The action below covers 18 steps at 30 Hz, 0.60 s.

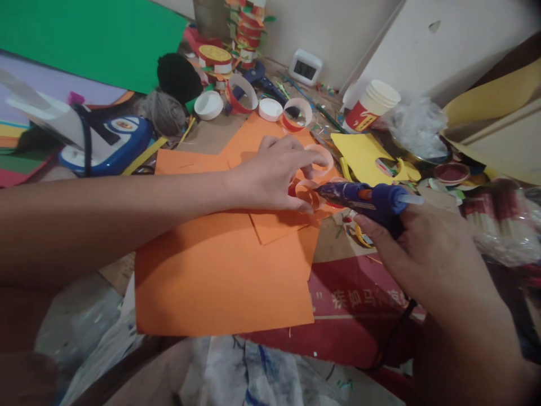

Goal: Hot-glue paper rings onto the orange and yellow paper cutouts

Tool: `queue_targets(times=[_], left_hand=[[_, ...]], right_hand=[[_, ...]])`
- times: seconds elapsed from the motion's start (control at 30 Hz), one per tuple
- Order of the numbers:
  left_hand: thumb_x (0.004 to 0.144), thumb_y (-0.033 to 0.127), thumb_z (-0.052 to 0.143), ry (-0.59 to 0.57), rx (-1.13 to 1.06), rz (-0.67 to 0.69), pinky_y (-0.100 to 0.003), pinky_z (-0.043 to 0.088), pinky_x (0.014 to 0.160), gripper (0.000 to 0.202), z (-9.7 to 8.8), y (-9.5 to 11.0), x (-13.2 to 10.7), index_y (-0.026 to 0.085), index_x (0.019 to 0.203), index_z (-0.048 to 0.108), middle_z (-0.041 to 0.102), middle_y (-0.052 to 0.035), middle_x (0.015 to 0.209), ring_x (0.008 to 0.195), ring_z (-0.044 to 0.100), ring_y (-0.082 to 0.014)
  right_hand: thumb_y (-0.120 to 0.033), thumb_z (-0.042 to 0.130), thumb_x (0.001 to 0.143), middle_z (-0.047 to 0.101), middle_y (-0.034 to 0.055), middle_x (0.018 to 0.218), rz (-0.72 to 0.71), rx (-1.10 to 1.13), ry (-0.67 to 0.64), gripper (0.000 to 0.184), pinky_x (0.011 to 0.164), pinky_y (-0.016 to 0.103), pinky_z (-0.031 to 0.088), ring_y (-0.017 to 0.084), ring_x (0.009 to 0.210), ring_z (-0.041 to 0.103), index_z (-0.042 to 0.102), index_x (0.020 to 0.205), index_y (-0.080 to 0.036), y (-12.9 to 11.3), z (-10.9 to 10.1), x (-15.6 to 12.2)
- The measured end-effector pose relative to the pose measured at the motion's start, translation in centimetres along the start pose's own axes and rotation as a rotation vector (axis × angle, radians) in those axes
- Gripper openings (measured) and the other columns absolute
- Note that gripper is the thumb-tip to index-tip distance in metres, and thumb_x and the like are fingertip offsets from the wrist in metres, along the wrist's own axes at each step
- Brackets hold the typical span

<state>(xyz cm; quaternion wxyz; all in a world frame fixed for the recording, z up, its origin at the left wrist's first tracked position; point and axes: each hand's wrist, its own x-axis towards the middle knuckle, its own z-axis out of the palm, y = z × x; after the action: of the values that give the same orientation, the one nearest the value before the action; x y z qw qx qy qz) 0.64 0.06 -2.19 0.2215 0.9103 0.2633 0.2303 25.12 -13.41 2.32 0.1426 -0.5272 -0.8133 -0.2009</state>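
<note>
My left hand [270,175] reaches across the orange paper sheets [220,276], its fingers pressed down on small orange paper rings [315,163] joined together. A blue hot glue gun [367,200] is gripped in my right hand [422,248]. Its nozzle points left at the rings, close to my left thumb. The gun's black cord hangs down below my right wrist.
Cut cup rings and white lids [270,108] lie behind the orange sheets. A stack of paper cups [372,104], yellow cut paper [363,152], a green sheet [93,39], a blue tape dispenser [114,144] and a bag of sticks [502,225] crowd the floor.
</note>
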Motion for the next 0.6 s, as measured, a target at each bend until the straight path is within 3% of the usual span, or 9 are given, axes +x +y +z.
queue_targets(times=[0.1,0.27,0.43,0.6], left_hand=[[0.098,0.052,0.072,0.025,0.017,-0.052,-0.049,0.039,0.123,0.049,-1.1,-0.1,0.4,0.03,0.142,0.072,0.08,-0.0046,0.134,0.138,0.064,-0.0325],[0.104,0.039,0.054,0.054,0.09,-0.27,-0.037,0.048,0.113,0.04,-2.7,-2.2,1.9,0.025,0.134,0.077,0.079,-0.0062,0.138,0.13,0.07,-0.026],[0.098,0.031,0.058,-0.102,0.195,-0.376,-0.033,0.05,0.107,0.042,-3.7,-3.8,3.8,0.021,0.131,0.081,0.081,-0.0072,0.135,0.126,0.072,-0.0263],[0.092,0.032,0.066,-0.269,0.351,-0.413,-0.031,0.051,0.1,0.04,-4.4,-2.8,5.9,0.017,0.124,0.085,0.084,-0.0076,0.119,0.113,0.075,-0.0252]], right_hand=[[-0.066,0.033,0.117,0.076,0.0157,0.077,0.004,0.008,-0.002,0.074,0.056,0.038,0.038,0.029,0.067,0.071,0.077,0.095,-0.011,0.3,-0.3,0.0],[-0.075,0.034,0.113,0.073,0.0128,0.073,0.102,0.098,-0.031,0.076,0.058,0.037,0.036,0.027,0.062,0.064,0.073,0.085,-0.016,0.5,-0.4,-0.2],[-0.074,0.042,0.11,0.066,0.009,0.068,0.169,0.204,-0.075,0.068,0.061,0.036,0.033,0.023,0.057,0.053,0.068,0.08,-0.019,0.8,-0.1,0.0],[-0.062,0.052,0.1,0.062,0.0078,0.065,0.25,0.209,-0.065,0.043,0.062,0.035,0.033,0.025,0.06,0.054,0.053,0.075,-0.027,0.9,-0.1,0.5]])
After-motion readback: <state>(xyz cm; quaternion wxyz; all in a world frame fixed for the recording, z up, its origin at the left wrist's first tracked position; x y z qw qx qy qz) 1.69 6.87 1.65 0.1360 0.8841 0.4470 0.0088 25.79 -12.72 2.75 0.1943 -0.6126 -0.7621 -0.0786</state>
